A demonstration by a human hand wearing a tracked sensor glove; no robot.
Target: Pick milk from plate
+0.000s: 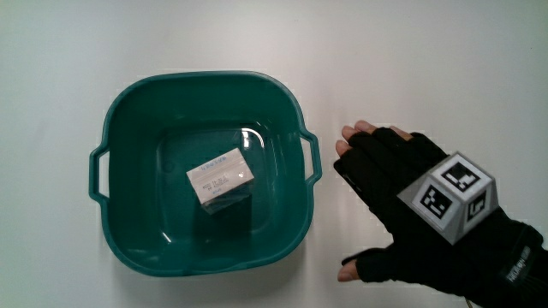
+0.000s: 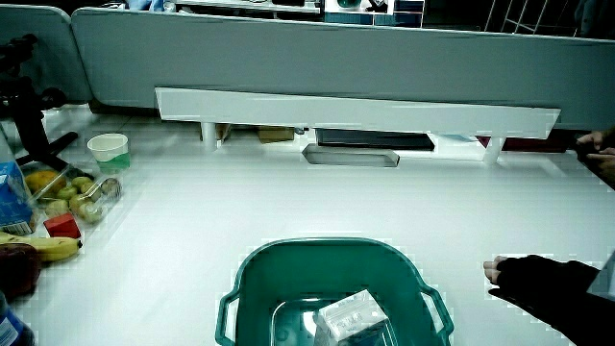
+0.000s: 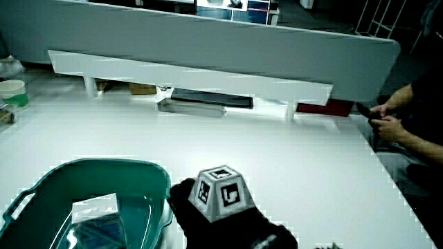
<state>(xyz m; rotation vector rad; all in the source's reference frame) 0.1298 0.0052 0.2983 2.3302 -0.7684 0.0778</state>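
One milk carton [image 1: 221,177] stood inside a teal basin [image 1: 128,111] (a deep tub with two handles, not a flat plate) on the white surface [image 1: 411,68]. The hand [image 1: 402,201] rested just beside the basin, its grip spread flat and holding nothing, well clear of the carton.

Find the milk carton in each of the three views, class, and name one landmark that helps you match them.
Main view: the milk carton stands inside the teal tub, near its middle, beside the hand flat on the table.
Side view: the carton is in the tub.
Side view: the carton is in the tub, beside the hand.
Shared landmark: the teal tub.
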